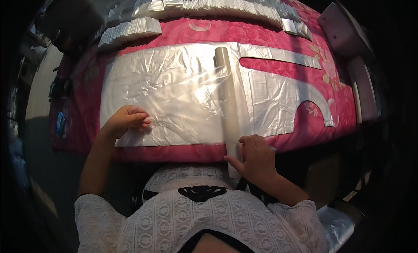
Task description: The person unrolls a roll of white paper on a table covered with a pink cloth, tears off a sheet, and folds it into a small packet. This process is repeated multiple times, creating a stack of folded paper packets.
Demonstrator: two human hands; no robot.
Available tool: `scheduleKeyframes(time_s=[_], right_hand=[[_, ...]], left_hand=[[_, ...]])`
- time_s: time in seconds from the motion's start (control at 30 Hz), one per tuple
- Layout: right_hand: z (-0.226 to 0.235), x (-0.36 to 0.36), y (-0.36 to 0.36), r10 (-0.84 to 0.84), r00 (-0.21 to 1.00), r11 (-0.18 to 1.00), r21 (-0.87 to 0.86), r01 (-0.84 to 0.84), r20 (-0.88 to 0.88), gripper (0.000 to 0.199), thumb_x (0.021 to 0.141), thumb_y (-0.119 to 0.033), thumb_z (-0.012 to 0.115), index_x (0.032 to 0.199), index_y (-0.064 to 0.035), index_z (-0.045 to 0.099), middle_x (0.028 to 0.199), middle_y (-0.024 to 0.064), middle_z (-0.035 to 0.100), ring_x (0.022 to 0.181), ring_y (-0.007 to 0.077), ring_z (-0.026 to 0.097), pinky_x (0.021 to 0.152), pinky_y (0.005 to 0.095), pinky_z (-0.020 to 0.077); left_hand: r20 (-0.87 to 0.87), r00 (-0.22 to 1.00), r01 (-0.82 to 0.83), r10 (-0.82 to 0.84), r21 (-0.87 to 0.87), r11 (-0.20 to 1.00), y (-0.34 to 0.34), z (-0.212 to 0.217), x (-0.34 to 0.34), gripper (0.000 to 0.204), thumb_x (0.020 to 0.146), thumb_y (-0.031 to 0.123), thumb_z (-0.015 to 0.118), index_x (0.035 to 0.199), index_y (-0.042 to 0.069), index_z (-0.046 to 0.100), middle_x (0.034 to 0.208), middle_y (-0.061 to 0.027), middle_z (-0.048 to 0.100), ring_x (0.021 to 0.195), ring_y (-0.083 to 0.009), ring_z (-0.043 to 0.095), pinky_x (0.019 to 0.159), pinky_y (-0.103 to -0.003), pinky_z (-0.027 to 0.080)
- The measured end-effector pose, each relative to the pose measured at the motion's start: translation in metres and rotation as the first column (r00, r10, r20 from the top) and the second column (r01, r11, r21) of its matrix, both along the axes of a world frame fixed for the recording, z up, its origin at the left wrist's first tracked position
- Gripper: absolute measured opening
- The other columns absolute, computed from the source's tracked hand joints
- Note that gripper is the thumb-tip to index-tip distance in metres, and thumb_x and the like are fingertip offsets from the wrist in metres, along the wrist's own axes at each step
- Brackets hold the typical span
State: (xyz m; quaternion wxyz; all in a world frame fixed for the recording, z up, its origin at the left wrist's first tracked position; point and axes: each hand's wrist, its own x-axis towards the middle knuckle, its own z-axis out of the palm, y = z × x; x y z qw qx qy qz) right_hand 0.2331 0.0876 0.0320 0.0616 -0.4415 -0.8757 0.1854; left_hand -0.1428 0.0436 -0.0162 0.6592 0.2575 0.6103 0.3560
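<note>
A large sheet of thin, silvery-white plastic [274, 100] lies flat on the table, its right end cut into straps and a curved opening, like a disposable apron. Across it, from far to near, lies a long pale tube [228, 100], its near end past the table's front edge. My right hand [257, 159] grips that near end, thumb on one side and fingers on the other. Clear crinkled film [183, 96] stretches left from the tube. My left hand [133, 119] is closed in a pinch on the film's left part, above the sheet.
Rows of folded plastic packets [235, 7] line the back of the table, with a shorter row [130, 32] at the back left. A pink flowered cloth [183, 155] covers the table. Pale boxes [346, 29] stand at the right edge, and a small blue item [60, 122] lies at the left.
</note>
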Motion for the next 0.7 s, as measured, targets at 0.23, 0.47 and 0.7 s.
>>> scheduleKeyframes(time_s=[0.23,0.47,0.7], right_hand=[[-0.03,0.017,0.0,-0.163,0.986,0.9,-0.417,0.129,-0.045,0.045,0.076,-0.043,0.062,0.084,0.0007,0.058,0.066,0.0181,0.061,0.065,0.0337,0.063,0.06,0.0399,0.0493],[-0.029,0.029,0.001,-0.245,0.967,0.862,-0.473,0.181,-0.076,0.039,0.077,-0.038,0.061,0.083,0.0002,0.061,0.07,0.019,0.062,0.067,0.0335,0.063,0.062,0.0397,0.0492],[-0.029,0.031,0.002,-0.232,0.972,0.857,-0.478,0.191,-0.029,0.039,0.077,-0.038,0.061,0.083,0.0003,0.061,0.071,0.019,0.062,0.068,0.0334,0.063,0.063,0.0391,0.0495]], left_hand=[[-0.231,0.973,-0.005,-0.011,-0.069,0.998,-0.007,0.006,-0.041,0.017,0.083,0.005,0.055,0.098,-0.002,0.057,0.085,-0.0083,0.064,0.072,-0.0127,0.062,0.06,-0.021,0.047],[-0.398,0.903,0.135,-0.16,-0.09,0.987,-0.001,0.011,-0.063,0.015,0.082,0.004,0.056,0.095,-0.003,0.057,0.084,-0.0095,0.064,0.07,-0.0129,0.061,0.063,-0.025,0.049],[-0.917,0.218,0.525,0.333,0.398,0.752,0.034,0.026,0.023,0.032,0.076,0.004,0.06,0.107,0.001,0.056,0.109,-0.0151,0.058,0.103,-0.0314,0.053,0.088,-0.036,0.043]])
